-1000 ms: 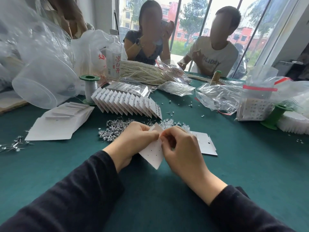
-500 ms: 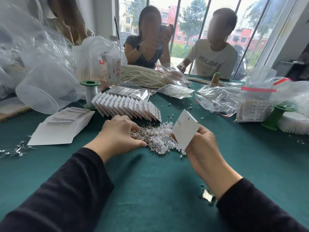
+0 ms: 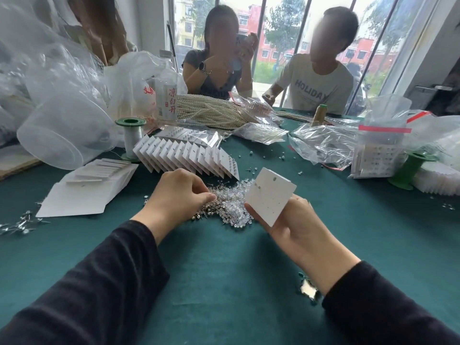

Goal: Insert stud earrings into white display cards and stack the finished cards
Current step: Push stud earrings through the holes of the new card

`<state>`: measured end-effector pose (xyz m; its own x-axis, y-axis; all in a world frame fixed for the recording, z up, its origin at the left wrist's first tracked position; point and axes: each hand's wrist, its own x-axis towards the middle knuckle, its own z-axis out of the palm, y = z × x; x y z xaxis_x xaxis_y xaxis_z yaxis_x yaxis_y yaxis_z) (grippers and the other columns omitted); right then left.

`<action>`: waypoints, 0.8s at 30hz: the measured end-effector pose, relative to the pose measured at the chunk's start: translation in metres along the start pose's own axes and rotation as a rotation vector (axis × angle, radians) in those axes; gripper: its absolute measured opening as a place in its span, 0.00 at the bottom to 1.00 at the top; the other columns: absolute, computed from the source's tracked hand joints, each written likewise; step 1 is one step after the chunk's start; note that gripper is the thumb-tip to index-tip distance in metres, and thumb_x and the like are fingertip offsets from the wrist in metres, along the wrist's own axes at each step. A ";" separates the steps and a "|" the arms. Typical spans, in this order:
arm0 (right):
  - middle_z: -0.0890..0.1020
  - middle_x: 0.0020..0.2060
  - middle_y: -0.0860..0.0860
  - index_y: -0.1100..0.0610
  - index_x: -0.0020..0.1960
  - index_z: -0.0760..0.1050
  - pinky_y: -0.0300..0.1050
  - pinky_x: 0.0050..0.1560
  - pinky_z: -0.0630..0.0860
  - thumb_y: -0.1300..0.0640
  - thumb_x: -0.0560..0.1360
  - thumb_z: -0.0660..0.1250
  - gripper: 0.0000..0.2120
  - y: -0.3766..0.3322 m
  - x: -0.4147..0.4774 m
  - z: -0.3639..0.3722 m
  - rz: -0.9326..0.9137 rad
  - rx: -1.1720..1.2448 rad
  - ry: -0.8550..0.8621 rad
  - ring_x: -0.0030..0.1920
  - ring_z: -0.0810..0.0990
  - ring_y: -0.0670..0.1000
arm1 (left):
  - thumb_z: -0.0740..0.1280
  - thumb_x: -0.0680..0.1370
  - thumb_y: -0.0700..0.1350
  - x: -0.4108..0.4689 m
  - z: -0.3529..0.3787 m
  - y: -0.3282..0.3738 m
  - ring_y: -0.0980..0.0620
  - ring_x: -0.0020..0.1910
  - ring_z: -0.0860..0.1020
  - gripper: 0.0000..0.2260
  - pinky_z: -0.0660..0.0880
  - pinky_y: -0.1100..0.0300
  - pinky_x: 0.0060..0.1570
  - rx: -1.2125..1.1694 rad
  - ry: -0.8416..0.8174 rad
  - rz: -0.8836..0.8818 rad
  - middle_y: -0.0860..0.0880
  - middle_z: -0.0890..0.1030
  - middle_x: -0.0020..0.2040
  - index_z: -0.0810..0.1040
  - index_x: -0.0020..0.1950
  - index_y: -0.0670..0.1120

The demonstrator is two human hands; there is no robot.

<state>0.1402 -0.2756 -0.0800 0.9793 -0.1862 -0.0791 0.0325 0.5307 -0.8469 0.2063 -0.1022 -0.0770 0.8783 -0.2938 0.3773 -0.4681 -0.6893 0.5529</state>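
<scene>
- Far left on my feed, loose pins [image 3: 20,225] lie scattered on the green table [image 3: 224,270].
- Behind them a clear tub [image 3: 62,135] lies tipped on its side.
- Blank cards [image 3: 87,188] lie flat in a loose, overlapping heap just in front of the tub.
- A green-capped spool [image 3: 130,135] stands upright beside the heap.
- The finished cards [image 3: 186,158] stand on edge in a fanned row, leaning on one another, just beyond my hands.
- My left hand [image 3: 174,197] rests palm down at the left edge of the studs. Its fingers are curled and the thumb meets the fingertips; they may be nipping one stud, but I cannot tell from this angle.
- The studs [image 3: 229,205] lie in a glittering pile on the table between my two hands.
- The card [image 3: 270,197] I am working on is held tilted above the pile's right edge. Its hang hole is uppermost and small pin holes show on its face.
- My right hand [image 3: 296,227] grips that card from below, thumb on its near edge and fingers curled behind it.
- At the right, bagged cards [image 3: 378,158] stand well apart from my hands.
</scene>
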 end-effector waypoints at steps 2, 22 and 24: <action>0.82 0.29 0.55 0.63 0.41 0.76 0.46 0.37 0.81 0.73 0.74 0.57 0.11 0.000 0.000 0.000 0.010 0.022 -0.009 0.31 0.81 0.51 | 0.72 0.71 0.50 -0.001 0.001 0.000 0.63 0.28 0.71 0.09 0.64 0.75 0.27 0.008 -0.009 -0.012 0.56 0.77 0.28 0.83 0.38 0.44; 0.82 0.30 0.54 0.58 0.36 0.80 0.48 0.35 0.80 0.66 0.76 0.56 0.17 -0.003 -0.004 0.006 0.125 0.130 -0.023 0.31 0.81 0.53 | 0.72 0.63 0.42 -0.006 -0.009 0.026 0.56 0.40 0.79 0.04 0.74 0.64 0.41 -1.001 -0.180 -0.224 0.51 0.84 0.39 0.84 0.36 0.48; 0.83 0.30 0.53 0.56 0.31 0.82 0.46 0.37 0.80 0.65 0.75 0.57 0.20 -0.003 -0.007 0.008 0.128 0.114 -0.092 0.30 0.81 0.50 | 0.72 0.62 0.42 -0.009 -0.007 0.035 0.54 0.41 0.79 0.06 0.76 0.63 0.41 -1.063 -0.230 -0.180 0.49 0.85 0.40 0.85 0.38 0.48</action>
<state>0.1346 -0.2694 -0.0729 0.9909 -0.0372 -0.1294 -0.0763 0.6365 -0.7675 0.1814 -0.1191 -0.0563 0.8877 -0.4384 0.1403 -0.0796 0.1540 0.9849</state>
